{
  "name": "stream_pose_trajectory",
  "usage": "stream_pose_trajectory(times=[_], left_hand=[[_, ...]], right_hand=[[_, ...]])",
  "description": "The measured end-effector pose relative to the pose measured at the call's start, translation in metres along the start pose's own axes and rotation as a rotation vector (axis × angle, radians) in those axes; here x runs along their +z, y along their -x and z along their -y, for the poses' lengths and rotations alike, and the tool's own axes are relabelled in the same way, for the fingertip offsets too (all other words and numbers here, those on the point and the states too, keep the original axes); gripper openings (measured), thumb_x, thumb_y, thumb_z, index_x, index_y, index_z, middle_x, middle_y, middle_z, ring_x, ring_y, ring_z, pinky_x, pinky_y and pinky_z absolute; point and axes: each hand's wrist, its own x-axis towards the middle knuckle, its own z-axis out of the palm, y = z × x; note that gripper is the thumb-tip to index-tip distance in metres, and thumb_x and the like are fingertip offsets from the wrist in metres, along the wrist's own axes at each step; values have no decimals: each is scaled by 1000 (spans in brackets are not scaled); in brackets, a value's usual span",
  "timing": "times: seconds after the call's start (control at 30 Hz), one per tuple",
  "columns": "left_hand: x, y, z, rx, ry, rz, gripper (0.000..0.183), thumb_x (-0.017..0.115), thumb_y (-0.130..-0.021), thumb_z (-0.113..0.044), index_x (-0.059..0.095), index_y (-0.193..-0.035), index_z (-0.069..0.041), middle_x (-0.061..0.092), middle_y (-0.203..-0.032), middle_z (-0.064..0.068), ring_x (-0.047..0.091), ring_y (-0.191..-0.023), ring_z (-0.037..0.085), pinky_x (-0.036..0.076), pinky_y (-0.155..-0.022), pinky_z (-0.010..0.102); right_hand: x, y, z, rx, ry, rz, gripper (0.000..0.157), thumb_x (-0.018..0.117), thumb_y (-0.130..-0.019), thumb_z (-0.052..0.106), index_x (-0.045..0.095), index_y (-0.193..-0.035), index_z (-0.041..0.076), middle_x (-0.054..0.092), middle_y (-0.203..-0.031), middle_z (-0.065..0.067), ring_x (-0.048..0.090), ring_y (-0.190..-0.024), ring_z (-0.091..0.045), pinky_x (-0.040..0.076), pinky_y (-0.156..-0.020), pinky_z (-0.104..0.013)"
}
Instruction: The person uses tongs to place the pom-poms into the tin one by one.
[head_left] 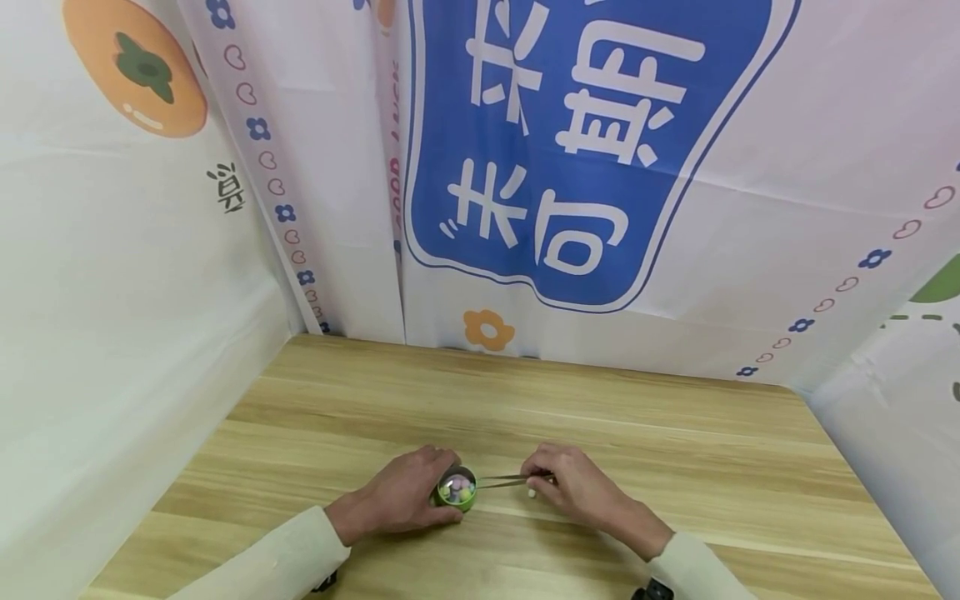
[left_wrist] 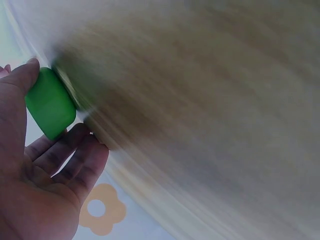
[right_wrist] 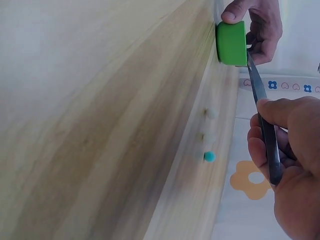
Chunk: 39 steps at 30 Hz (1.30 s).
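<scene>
A small green bowl [head_left: 462, 507] with pastel beads [head_left: 456, 486] in it stands on the wooden table. From its left side my left hand [head_left: 405, 492] holds it, thumb on the near side and fingers round the far side; the green wall [left_wrist: 50, 102] shows between them in the left wrist view. My right hand [head_left: 579, 485] pinches metal tweezers [right_wrist: 270, 145] between thumb and fingers. Their tips point left, right at the bowl's rim, and the two arms stand slightly apart in the head view. What lies between the tips is too small to make out.
Under the right hand, a teal bead [right_wrist: 209, 156] and two pale beads lie on the table [head_left: 675, 433] in the right wrist view. Printed white cloth [head_left: 337, 275] walls the table at the back and both sides.
</scene>
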Motion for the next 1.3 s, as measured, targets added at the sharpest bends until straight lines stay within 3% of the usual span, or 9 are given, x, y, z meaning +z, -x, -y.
stream_pose_trajectory(times=[0.37, 0.7, 1.3], left_hand=[[-1, -1, 0, 2, 11, 5, 53, 76, -81, -52, 57, -114, -14, 61, -97, -4, 56, -85, 7, 49, -70, 26], [0, 0, 0, -8, 10, 15, 54, 75, -81, -52, 57, -115, -15, 60, -98, -4, 55, -86, 7, 49, -70, 26], [0, 0, 0, -4, -1, 10, 54, 75, -81, -53, 57, -114, -15, 60, -97, -5, 55, -86, 7, 49, -71, 26]], right_hand=[[-4, 10, -10, 15, 34, -34, 9, 72, -88, 9, 73, -95, 14, 67, -90, 8, 59, -83, 0, 52, -72, -20], [-7, 18, -15, 31, -13, -26, 6, 71, -89, 10, 72, -94, 12, 67, -89, 4, 60, -82, -1, 53, -71, -20], [-9, 31, -24, 80, -15, -31, 8, 72, -87, 8, 72, -94, 13, 66, -90, 7, 58, -80, 2, 52, -69, -18]])
